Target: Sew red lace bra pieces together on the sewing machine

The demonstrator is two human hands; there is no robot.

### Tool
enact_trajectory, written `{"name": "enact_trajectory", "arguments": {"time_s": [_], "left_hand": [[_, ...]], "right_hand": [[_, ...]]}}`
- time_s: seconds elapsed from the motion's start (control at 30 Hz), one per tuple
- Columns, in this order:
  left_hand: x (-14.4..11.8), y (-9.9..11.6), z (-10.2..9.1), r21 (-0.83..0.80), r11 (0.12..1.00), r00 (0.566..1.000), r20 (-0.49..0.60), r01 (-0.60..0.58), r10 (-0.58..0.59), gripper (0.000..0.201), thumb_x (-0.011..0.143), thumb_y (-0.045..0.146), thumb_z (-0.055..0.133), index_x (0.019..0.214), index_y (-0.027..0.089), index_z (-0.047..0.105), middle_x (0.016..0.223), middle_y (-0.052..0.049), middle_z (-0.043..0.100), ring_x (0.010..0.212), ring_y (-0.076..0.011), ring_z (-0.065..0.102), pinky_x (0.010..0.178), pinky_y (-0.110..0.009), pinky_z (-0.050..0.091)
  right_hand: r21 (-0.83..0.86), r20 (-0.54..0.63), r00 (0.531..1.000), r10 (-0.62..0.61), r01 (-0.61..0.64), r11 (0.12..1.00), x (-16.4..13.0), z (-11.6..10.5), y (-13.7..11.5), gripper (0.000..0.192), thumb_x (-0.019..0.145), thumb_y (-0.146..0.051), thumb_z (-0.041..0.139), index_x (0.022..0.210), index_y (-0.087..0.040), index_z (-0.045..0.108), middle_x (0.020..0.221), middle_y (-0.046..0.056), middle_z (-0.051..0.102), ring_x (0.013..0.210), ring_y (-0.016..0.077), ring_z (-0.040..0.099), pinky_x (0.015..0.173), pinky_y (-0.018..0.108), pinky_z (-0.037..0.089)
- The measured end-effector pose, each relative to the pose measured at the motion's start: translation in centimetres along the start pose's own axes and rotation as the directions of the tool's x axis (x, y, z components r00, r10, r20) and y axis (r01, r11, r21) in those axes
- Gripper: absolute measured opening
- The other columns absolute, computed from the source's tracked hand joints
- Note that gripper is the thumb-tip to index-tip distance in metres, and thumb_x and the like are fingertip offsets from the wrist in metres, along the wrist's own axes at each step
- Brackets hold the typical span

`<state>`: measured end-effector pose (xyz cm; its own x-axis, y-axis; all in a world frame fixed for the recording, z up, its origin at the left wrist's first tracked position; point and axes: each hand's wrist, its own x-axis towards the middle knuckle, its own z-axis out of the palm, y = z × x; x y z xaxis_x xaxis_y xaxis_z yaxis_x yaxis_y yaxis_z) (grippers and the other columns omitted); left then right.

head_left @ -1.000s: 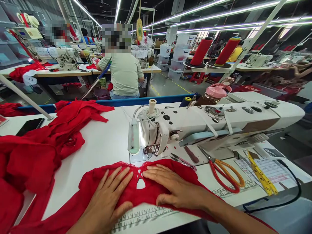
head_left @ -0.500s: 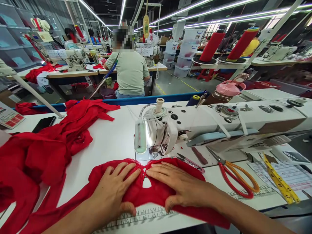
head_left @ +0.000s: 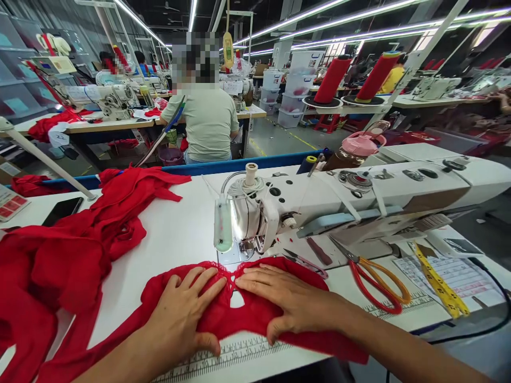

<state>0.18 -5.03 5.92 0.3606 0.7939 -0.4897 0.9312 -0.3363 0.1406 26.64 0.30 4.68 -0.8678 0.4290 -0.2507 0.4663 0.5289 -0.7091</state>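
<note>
A red bra (head_left: 255,311) with lace along its top edge lies spread on the white table, a small keyhole gap at its centre. My left hand (head_left: 187,308) rests flat on the left cup, fingers spread. On the right cup lies my right hand (head_left: 293,300), also flat with fingers apart. Neither hand grips the fabric. Just beyond the bra's centre stands the head of a white sewing machine (head_left: 255,213), its presser foot (head_left: 247,247) close to the lace edge. A printed ruler strip (head_left: 235,351) shows under the near edge of the bra.
Heaped red fabric (head_left: 75,255) covers the left side, near a black phone (head_left: 62,211). Right of my hands lie scissors (head_left: 377,282), small snips (head_left: 305,263), a yellow tape measure (head_left: 439,282) and papers. A co-worker (head_left: 209,122) sits beyond the blue table edge.
The camera view has turned slightly to the right, shifting the surroundings left in the picture. Both hands stay flat on the bra, which has not visibly moved on the table.
</note>
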Motion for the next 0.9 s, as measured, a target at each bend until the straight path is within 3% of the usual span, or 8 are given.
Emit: {"name": "enact_trajectory", "arguments": {"time_s": [0.3,0.73,0.9], "left_hand": [[0.1,-0.6,0.5,-0.007,1.000,1.000,-0.003,-0.006,0.006,0.113,0.065,0.082,0.073,0.157,0.032,0.029,0.167,-0.010,0.027,0.150,-0.0428,0.029,0.111,-0.064,0.035],[0.0,-0.7,0.0,-0.116,0.993,1.000,0.023,-0.014,0.017,0.116,0.063,0.085,0.069,0.157,0.030,0.029,0.167,-0.012,0.025,0.150,-0.0457,0.026,0.113,-0.067,0.030],[0.1,-0.6,-0.1,-0.130,0.992,1.000,0.018,-0.003,0.005,0.115,0.063,0.078,0.077,0.157,0.031,0.031,0.167,-0.012,0.027,0.150,-0.0447,0.027,0.115,-0.067,0.028]], "right_hand": [[0.020,-0.056,0.996,-0.071,0.072,0.997,-0.3,0.4,0.9,0.090,0.086,-0.060,0.073,0.159,-0.027,0.033,0.166,0.009,0.030,0.153,0.0304,0.024,0.125,0.043,0.013],[0.054,-0.005,1.000,-0.013,0.013,0.998,-0.1,-0.3,0.1,0.089,0.085,-0.059,0.073,0.158,-0.024,0.036,0.165,0.008,0.032,0.153,0.0305,0.024,0.126,0.046,0.010],[0.016,0.050,0.998,0.042,-0.043,0.999,0.2,-0.9,-0.6,0.091,0.085,-0.062,0.072,0.158,-0.021,0.036,0.164,0.010,0.032,0.153,0.0320,0.024,0.126,0.048,0.012]]}}
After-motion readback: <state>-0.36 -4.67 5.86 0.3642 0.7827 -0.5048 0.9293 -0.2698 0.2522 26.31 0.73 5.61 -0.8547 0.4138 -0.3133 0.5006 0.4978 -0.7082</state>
